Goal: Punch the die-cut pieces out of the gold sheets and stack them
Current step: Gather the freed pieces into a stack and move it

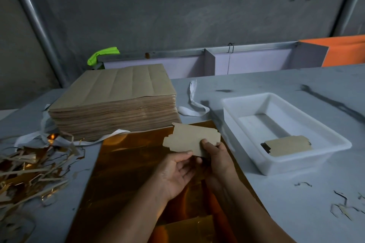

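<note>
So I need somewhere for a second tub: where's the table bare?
Grey tabletop is bare behind the white plastic tub and, bar small paper scraps, in front of it. Crowded left: tangled gold offcut strips beside the tall brown sheet stack.

Grey table [256, 193], white strap [192, 102] (looped), green cloth [100, 55], orange board [347, 51]

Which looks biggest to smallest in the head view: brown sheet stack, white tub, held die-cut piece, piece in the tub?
1. brown sheet stack and white tub, about alike, unranked.
2. held die-cut piece.
3. piece in the tub, slightly smaller-looking, but farther off, so unsure.
</note>
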Motion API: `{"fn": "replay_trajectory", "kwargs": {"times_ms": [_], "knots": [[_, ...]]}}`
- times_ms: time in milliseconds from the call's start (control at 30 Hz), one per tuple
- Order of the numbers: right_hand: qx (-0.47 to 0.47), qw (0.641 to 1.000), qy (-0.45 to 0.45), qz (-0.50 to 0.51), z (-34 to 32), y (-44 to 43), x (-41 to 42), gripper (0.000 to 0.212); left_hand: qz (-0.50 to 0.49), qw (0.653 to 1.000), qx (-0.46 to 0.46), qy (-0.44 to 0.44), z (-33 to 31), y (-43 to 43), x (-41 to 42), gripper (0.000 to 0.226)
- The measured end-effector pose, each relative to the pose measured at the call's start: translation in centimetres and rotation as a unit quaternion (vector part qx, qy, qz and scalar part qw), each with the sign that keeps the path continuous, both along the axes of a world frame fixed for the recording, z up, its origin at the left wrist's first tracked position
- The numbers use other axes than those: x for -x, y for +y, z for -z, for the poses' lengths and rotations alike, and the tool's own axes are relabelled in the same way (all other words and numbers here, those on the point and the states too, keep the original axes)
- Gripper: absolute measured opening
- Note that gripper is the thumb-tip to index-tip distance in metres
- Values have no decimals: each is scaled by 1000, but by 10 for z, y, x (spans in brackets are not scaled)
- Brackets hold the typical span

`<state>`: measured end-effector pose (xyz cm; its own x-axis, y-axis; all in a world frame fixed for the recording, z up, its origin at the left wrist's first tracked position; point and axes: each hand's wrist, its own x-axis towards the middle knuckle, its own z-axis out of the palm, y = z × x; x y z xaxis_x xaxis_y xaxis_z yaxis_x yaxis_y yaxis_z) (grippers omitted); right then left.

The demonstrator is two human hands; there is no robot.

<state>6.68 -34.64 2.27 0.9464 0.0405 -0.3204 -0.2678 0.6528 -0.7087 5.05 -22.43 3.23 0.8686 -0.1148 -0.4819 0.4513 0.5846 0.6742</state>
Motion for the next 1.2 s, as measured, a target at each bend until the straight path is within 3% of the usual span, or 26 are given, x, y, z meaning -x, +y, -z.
{"fn": "replay_trajectory", "kwargs": {"times_ms": [233, 400, 467, 600, 833, 933, 1000, 1200], "knots": [[-21, 1000, 11, -5, -6, 14, 7, 28, -65, 998, -5, 21, -6, -9, -10, 27], [83, 992, -6, -99, -2, 6, 7, 35, -84, 996, -42, 0, -5, 7, -14, 20], [124, 983, -13, -132, 0, -1, 5, 48, -72, 995, -67, -16, -7, 16, -16, 25], [115, 978, -17, -171, -2, -14, -1, 66, 25, 983, -179, -38, -15, 33, -16, 55], [206, 952, -19, -225, -9, -17, -5, 41, 153, 952, -261, -50, -21, 43, -14, 52], [174, 963, -9, -205, -4, -13, -4, 20, 148, 951, -267, -46, -19, 44, -15, 40], [146, 973, -3, -179, -3, -11, -3, 14, 120, 964, -234, -35, -17, 42, -15, 36], [97, 991, 4, -89, -4, -6, -3, 9, 76, 993, -88, -4, -11, 29, -2, 55]]}}
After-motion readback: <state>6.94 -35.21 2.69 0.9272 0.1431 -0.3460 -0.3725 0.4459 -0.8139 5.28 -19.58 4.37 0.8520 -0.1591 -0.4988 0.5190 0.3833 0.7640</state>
